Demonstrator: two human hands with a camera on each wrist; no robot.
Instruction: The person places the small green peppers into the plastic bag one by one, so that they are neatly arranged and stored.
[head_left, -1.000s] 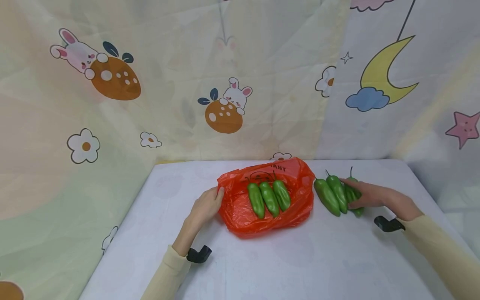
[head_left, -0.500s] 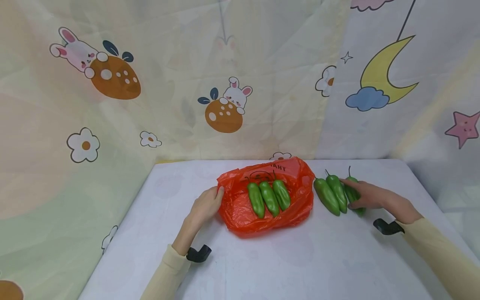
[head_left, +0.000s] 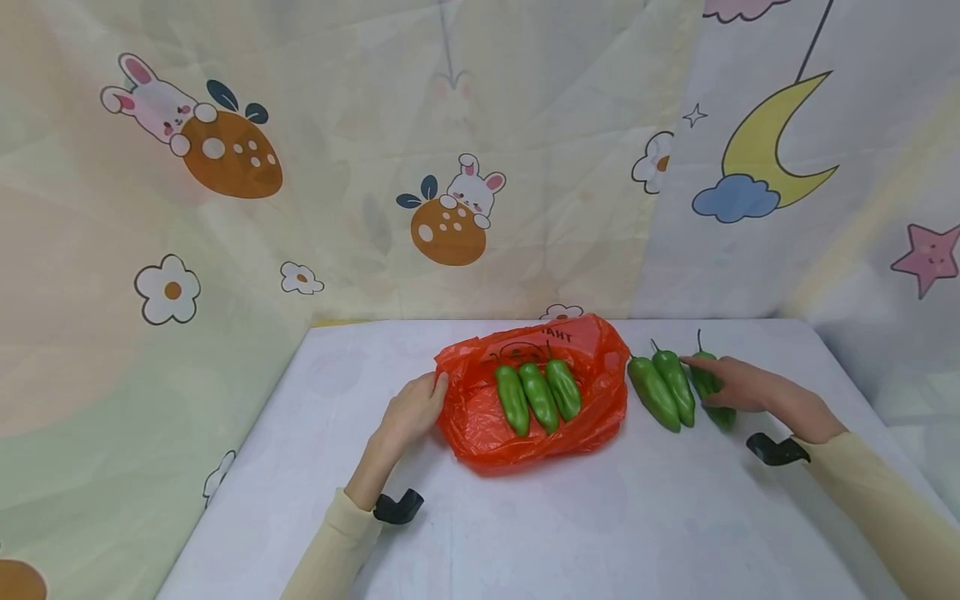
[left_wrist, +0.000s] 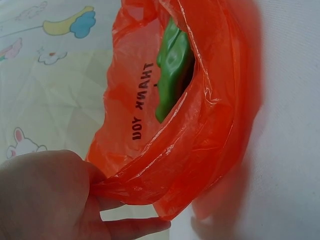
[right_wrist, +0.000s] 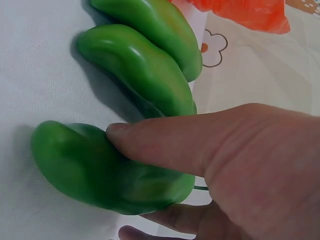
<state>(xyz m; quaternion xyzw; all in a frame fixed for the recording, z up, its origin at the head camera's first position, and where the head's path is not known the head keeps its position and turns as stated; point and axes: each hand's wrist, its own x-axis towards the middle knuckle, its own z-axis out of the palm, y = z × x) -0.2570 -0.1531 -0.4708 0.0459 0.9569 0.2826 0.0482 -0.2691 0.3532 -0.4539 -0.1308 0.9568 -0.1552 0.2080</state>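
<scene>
A red plastic bag lies open on the table, with three green peppers side by side inside it. My left hand pinches the bag's left edge between thumb and fingers; in the left wrist view the bag's rim runs into that grip. At the right, my right hand has its thumb and fingers around a green pepper. That pepper lies apart from two other green peppers, which lean together just right of the bag.
The white table meets a hanging cloth printed with rabbits, flowers and a moon at its back edge. Each wrist carries a black mount near the cream sleeves.
My right hand has shifted its pepper slightly right, so a gap now shows between it and the two beside it. My left hand and the bag stay in place.
</scene>
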